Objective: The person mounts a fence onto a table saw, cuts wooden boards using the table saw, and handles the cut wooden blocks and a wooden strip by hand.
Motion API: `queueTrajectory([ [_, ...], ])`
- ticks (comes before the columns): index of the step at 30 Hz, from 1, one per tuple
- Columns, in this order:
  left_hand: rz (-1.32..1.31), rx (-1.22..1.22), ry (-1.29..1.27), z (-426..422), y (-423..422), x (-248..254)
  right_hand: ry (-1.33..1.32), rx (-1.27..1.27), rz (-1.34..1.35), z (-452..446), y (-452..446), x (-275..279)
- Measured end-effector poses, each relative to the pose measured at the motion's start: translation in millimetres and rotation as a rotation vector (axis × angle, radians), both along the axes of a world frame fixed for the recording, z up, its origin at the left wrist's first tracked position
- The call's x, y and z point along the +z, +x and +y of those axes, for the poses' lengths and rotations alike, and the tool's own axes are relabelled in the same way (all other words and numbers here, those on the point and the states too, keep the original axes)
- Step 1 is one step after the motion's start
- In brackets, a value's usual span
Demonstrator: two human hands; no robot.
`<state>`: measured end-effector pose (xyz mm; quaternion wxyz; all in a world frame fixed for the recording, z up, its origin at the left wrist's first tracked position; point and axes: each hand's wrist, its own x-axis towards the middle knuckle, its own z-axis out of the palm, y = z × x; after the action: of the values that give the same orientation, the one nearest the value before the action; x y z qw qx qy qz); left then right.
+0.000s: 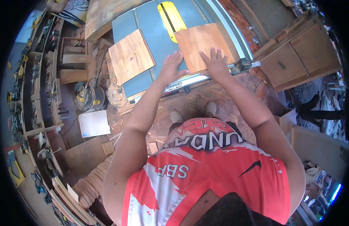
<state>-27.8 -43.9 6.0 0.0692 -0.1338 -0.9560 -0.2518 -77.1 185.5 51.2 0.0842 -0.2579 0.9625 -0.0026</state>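
A table saw with a grey-blue top (152,28) and a yellow insert plate (170,20) stands in front of me. One wooden board (204,39) lies on the saw top beside the metal fence (231,32), covering the near end of the yellow plate. My right hand (215,64) rests on this board's near edge with its fingers spread. At the board's left edge is my left hand (172,67), its fingers apart, over the saw's near edge. A second board (132,56) with a knot lies on the left part of the saw top.
Shelves with tools (42,71) line the left side. A shop vacuum (91,97) and a white panel (94,123) are on the floor at left. Wooden cabinets (302,52) stand at right. Another person (71,11) is at the top left. Wood scraps litter the floor.
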Motion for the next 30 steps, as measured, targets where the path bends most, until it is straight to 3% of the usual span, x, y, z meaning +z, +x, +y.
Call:
queueTrajectory([
  [1,0.002,0.001,0.0,-3,-5,-5,0.0,0.001,0.002,0,0,-1],
  [3,-0.198,0.073,0.543,-11,-23,-12,-0.001,0.025,0.045,1,0,-2],
  [4,-0.198,0.068,0.544,-11,-30,-12,0.0,0.021,0.046,3,2,-2],
  [6,0.058,0.158,0.337,-1,-46,6,-0.018,0.119,0.111,8,5,1],
  [11,0.362,0.02,0.06,33,-115,24,-0.098,0.336,0.245,22,1,-37],
  [15,0.137,-0.002,-0.147,43,-141,19,-0.192,0.55,0.304,50,13,-43],
  [17,-0.216,-0.074,-0.099,39,-134,26,-0.246,0.634,0.26,73,25,-40],
  [21,-0.192,0.037,-0.074,17,-66,32,-0.311,0.871,0.168,103,15,-32],
  [22,-0.168,0.058,-0.039,5,-50,28,-0.173,0.882,0.102,102,12,-17],
  [25,-0.242,0.175,0.028,-12,8,46,-0.152,0.951,0.059,94,-18,-12],
  [27,-0.516,0.323,-0.091,-15,28,59,-0.205,0.944,0.035,84,-44,-13],
  [28,-0.516,0.323,-0.092,-12,31,67,-0.255,0.944,0.003,78,-54,-14],
  [30,-0.542,0.454,-0.43,-2,31,92,-0.254,0.916,0.043,64,-72,-12],
])
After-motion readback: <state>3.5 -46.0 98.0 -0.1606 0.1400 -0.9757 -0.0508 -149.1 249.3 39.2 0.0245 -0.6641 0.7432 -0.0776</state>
